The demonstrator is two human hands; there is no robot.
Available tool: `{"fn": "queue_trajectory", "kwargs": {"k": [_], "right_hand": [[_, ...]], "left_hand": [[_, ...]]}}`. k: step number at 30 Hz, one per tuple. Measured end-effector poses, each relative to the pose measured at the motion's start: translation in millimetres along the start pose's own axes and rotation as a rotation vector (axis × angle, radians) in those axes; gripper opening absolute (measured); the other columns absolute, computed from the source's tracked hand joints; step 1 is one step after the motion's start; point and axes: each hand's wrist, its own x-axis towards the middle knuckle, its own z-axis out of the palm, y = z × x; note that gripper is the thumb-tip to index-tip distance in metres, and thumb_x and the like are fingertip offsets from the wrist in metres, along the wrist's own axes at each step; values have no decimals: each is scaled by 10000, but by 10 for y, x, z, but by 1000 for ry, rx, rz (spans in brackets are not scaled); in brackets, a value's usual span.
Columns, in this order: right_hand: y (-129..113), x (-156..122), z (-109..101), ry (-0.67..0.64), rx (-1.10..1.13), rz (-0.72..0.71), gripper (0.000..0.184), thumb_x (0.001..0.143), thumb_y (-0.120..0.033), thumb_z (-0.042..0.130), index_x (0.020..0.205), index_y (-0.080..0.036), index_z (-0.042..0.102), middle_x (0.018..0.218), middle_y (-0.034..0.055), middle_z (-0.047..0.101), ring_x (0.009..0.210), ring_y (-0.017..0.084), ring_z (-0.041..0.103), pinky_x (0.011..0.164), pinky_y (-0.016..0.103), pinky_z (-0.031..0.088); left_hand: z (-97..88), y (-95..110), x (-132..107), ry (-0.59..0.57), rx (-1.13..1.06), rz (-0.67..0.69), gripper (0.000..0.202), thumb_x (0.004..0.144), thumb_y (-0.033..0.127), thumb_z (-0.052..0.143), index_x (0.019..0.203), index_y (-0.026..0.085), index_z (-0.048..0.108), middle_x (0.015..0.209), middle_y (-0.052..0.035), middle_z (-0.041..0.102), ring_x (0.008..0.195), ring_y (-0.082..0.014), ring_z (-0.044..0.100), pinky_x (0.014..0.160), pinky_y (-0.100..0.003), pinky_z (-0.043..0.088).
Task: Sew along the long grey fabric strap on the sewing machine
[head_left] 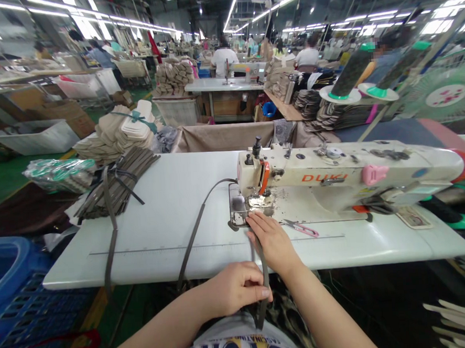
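Note:
A dark grey fabric strap [266,274] runs from my lap up to the sewing machine [295,170]. My left hand [239,286] pinches it between thumb and fingers, just off the table's front edge. Fingers stretched and flat, my right hand [274,245] lies over the strap at the metal needle plate [239,205]. Its fingertips are close to the presser foot, and the strap under them is partly hidden. From behind the machine head a strap length [196,226] curves out left and hangs over the front edge. Pink-handled thread snips [302,228] lie right of my right hand.
A tied bundle of grey straps [118,183] rests at the table's left, one strap hanging over the front. A blue basket [15,292] stands at lower left. Thread cones [352,75] and a fan [444,93] are at right. People sit at machines farther back.

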Motion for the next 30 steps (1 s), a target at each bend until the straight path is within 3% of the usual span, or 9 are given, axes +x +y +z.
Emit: {"fn": "queue_trajectory", "kwargs": {"k": [5, 11, 16, 21, 24, 27, 29, 30], "right_hand": [[-14, 11, -25, -24, -5, 12, 408, 1089, -256, 502, 1450, -108, 624, 1513, 180, 641, 1442, 355, 549, 1151, 576, 516], [-11, 34, -44, -40, -1, 32, 406, 1095, -266, 493, 1455, -122, 611, 1539, 153, 623, 1458, 359, 531, 1169, 568, 500], [-8, 43, -55, -33, 9, 47, 411, 1084, -266, 520, 1466, -134, 594, 1555, 157, 606, 1457, 357, 531, 1172, 567, 495], [7, 41, -24, 3, 40, 32, 363, 1082, -251, 522, 1398, -125, 649, 1486, 182, 660, 1426, 360, 558, 1165, 576, 486], [-32, 4, -56, 32, 19, 28, 330, 1073, -244, 541, 1346, -126, 684, 1425, 184, 704, 1387, 350, 591, 1150, 558, 493], [-131, -68, -147, 66, -87, 49, 298, 1057, -273, 583, 1307, -159, 699, 1368, 133, 749, 1340, 295, 630, 1130, 466, 510], [-167, -95, -173, 63, -188, 43, 298, 1029, -388, 637, 1259, -214, 714, 1341, 45, 773, 1314, 213, 645, 1112, 338, 513], [-159, -98, -166, 55, -235, 33, 293, 1031, -426, 619, 1231, -235, 718, 1314, 6, 787, 1283, 179, 658, 1096, 297, 511]], "left_hand": [[-8, -14, -13, -15, 55, 22, 311, 947, 420, 664, 813, 162, 776, 837, -28, 592, 784, -169, 589, 737, -277, 458], [22, -48, -60, -120, 27, 41, 288, 937, 439, 680, 915, 189, 822, 873, -45, 645, 803, -184, 612, 758, -288, 478], [71, -147, -65, -134, 9, 61, 291, 936, 462, 697, 958, 205, 832, 907, -57, 676, 837, -196, 634, 793, -299, 501], [70, -110, -108, -156, -4, 76, 292, 919, 476, 714, 944, 213, 838, 889, -57, 686, 859, -205, 645, 819, -303, 513], [125, -120, -155, -173, 7, 51, 303, 912, 506, 709, 969, 236, 835, 978, -61, 713, 913, -218, 674, 861, -310, 527], [258, -240, 73, -142, 71, -12, 365, 873, 607, 698, 927, 272, 833, 995, -52, 736, 911, -241, 689, 846, -337, 551], [410, -300, 482, 7, 149, -128, 441, 848, 692, 676, 721, 286, 789, 774, -44, 709, 848, -274, 697, 818, -385, 577], [511, -295, 728, -9, 178, -112, 446, 865, 694, 655, 726, 291, 787, 715, -60, 692, 836, -308, 697, 780, -424, 588]]}}
